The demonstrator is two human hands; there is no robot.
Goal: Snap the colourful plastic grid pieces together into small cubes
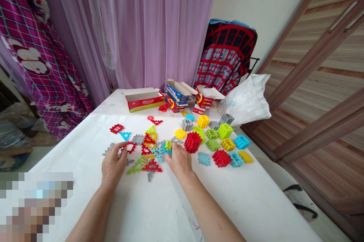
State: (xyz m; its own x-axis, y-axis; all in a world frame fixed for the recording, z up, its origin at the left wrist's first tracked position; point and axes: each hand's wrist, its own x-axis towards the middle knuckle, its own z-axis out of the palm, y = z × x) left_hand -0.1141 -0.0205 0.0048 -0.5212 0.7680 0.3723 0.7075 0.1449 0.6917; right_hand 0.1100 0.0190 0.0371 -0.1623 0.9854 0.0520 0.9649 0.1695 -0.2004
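My left hand (pixel 114 164) is closed, with thumb and fingers pinching the edge of a red toothed building piece (pixel 130 148) with an open middle. My right hand (pixel 179 160) curls around small blue interlocking pieces (pixel 167 149), and a lime-green piece (pixel 168 144) sits on top by the fingertips. Between the hands lie loose triangular pieces, among them a red triangle (pixel 152 166), a green triangle (pixel 137 166) and a light-blue triangle (pixel 157 153). A grey square piece (pixel 138 139) lies just beyond the red one.
Right of my hands stand stacks of square pieces, including a red stack (pixel 192 142) and a lime stack (pixel 225 131). Opened cardboard boxes line the back, such as a long red box (pixel 145 100) and a blue box (pixel 176 93). A white bag (pixel 247 100) rests at the back right.
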